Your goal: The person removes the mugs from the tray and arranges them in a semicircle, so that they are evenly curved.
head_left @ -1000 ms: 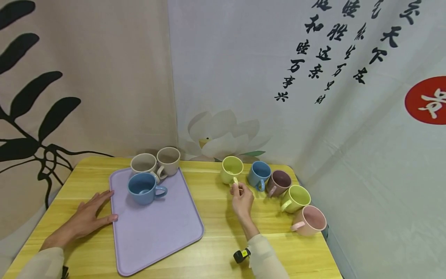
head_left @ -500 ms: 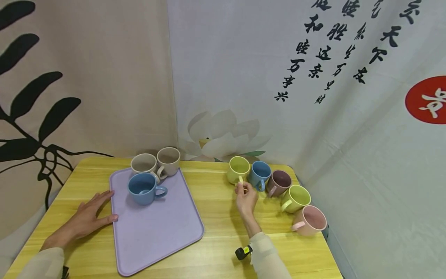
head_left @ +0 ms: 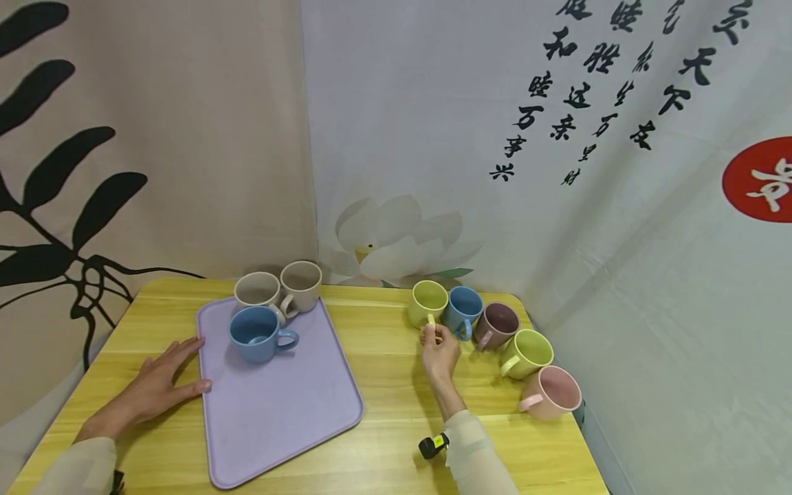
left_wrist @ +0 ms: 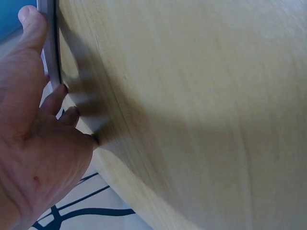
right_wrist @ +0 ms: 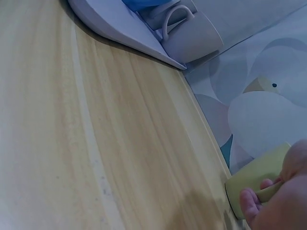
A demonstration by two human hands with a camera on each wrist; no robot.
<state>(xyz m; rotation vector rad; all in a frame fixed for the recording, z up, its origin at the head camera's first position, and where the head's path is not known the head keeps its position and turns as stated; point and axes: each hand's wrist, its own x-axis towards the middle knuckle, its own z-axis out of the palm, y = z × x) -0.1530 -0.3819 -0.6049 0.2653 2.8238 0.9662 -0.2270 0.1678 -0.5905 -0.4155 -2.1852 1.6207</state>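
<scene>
My right hand [head_left: 441, 352] pinches the handle of a yellow-green mug [head_left: 427, 300] at the back of the table. In the right wrist view the fingers curl round that handle, and the mug [right_wrist: 252, 179] stands upright by the table's back edge. A blue mug [head_left: 463, 309] is right beside it. On the left, my left hand [head_left: 151, 388] touches the left rim of a lilac tray [head_left: 281, 419] with fingers and thumb spread. In the left wrist view the thumb of the left hand [left_wrist: 41, 115] lies along the tray's rim [left_wrist: 49, 43].
A blue mug [head_left: 252, 337] and two beige mugs [head_left: 300, 285] stand on the tray's far end. Right of the held mug, a purple mug [head_left: 495, 326], a second yellow-green mug [head_left: 527, 354] and a pink mug [head_left: 553, 393] follow the table's right edge. A printed curtain [head_left: 396, 137] hangs behind.
My right hand has moved the yellow-green mug a short way right, up close to the blue mug. My left hand stays at the tray's rim.
</scene>
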